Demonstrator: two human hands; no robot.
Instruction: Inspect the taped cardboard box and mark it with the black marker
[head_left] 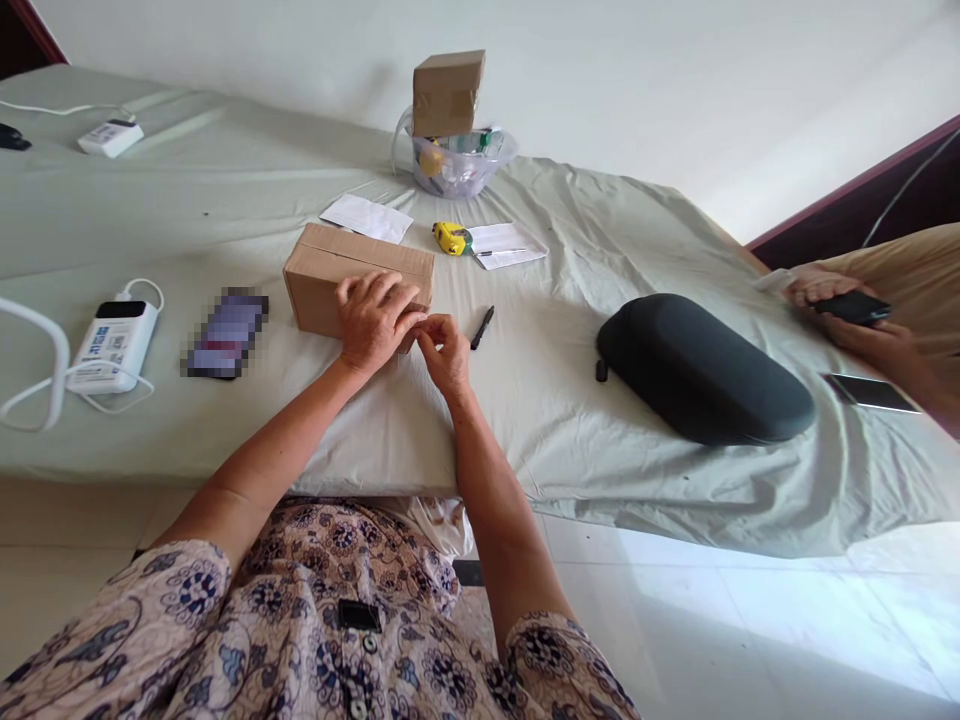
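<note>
A closed brown cardboard box (341,268) lies on the cloth-covered table (225,190) in front of me. My left hand (373,320) rests palm down on the box's near right corner. My right hand (444,350) is beside it at the box's right end, fingertips pinched together against the left hand's fingers; whether they grip anything is hidden. A black pen (482,327) lies just right of my right hand.
A phone (225,333) and a white power bank (112,343) with cable lie to the left. A yellow tape measure (452,238), papers (367,216), a clear bowl (461,165) topped by a small box (448,92) sit behind. A black case (701,368) lies right. Another person's hand (851,310) holds a phone.
</note>
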